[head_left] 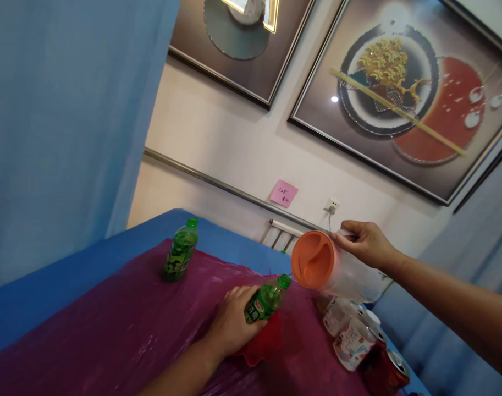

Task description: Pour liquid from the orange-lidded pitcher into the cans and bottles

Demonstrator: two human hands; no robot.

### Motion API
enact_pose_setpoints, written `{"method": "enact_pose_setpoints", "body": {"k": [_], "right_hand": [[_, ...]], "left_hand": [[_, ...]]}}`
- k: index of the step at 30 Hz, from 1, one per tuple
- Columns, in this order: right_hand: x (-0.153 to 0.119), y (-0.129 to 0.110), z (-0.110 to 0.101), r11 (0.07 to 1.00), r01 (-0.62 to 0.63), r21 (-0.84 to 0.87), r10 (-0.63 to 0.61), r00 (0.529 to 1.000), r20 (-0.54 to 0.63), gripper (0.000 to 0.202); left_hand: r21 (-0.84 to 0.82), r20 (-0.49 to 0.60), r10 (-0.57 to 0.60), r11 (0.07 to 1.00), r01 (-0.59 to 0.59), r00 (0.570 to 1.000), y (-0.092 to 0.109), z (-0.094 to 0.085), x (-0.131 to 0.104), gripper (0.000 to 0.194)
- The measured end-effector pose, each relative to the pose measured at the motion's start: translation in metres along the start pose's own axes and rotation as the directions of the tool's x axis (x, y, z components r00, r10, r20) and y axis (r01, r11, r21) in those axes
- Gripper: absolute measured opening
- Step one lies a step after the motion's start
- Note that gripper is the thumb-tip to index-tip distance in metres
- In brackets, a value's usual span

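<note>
My left hand (pixel 234 322) is wrapped round a green-labelled plastic bottle (pixel 264 302), which tilts a little to the right over a red object with a wavy rim (pixel 261 344). My right hand (pixel 364 239) grips the handle of a clear pitcher (pixel 353 278) with an orange lid (pixel 313 259). The pitcher lies tipped on its side in the air, its lid end close to the bottle's green cap or neck. Whether liquid flows between them cannot be made out. A second green bottle (pixel 180 250) stands upright at the back left.
A purple plastic sheet (pixel 122 324) covers much of the blue table (pixel 89 258). Clear labelled bottles (pixel 353 341) and a dark red can (pixel 389 374) stand at the right. Blue curtains (pixel 61 137) hang at the left. Framed pictures (pixel 399 93) and a rail (pixel 218 181) are on the wall.
</note>
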State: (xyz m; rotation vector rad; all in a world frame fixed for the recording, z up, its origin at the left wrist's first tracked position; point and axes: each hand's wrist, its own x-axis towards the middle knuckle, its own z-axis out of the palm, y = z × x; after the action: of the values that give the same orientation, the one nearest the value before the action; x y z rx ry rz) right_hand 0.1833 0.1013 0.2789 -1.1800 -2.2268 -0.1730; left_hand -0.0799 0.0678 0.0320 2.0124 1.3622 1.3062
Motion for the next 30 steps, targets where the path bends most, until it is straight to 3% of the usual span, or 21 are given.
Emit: {"method": "enact_pose_setpoints", "body": {"k": [23, 30], "right_hand": [[-0.012, 0.003, 0.017, 0.995, -0.059, 0.075, 0.060, 0.998, -0.018, 0.053], [-0.025, 0.029, 0.031, 0.983, -0.116, 0.143, 0.132, 0.985, -0.110, 0.054]], "left_hand": [[0.015, -0.014, -0.001, 1.000, 0.001, 1.000, -0.002, 0.002, -0.001, 0.061], [0.016, -0.018, -0.005, 1.000, 0.006, 1.000, -0.003, 0.003, 0.000, 0.062]]}}
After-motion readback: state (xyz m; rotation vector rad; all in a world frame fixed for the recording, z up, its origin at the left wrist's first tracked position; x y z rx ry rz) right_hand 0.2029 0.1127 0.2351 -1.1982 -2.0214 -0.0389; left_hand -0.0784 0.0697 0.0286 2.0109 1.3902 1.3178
